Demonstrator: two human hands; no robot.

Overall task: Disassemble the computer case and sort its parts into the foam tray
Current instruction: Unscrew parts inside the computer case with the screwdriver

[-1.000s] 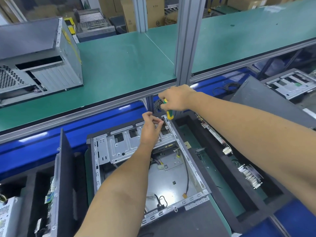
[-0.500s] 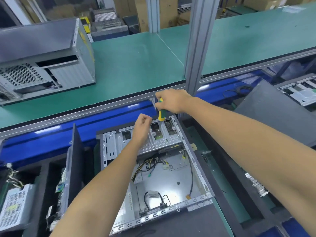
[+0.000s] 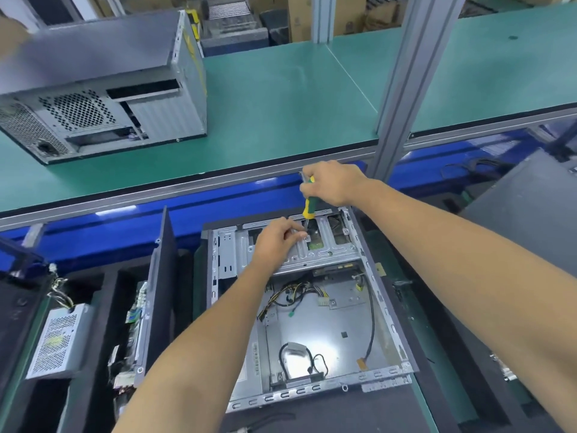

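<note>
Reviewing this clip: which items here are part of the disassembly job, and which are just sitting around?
In use:
- open computer case
- drive cage, steadied by left hand
- screwdriver, gripped by right hand
- foam tray, holding a power supply and upright side panel

Bystanders:
- second computer case on the green shelf
- cardboard boxes behind

The right hand (image 3: 332, 182) has tipped the screwdriver (image 3: 308, 205) more upright, its tip now down at the drive cage (image 3: 299, 248). The left hand (image 3: 274, 242) has slid right along the cage, its fingers (image 3: 299, 234) now pinched just beside the tip.
</note>
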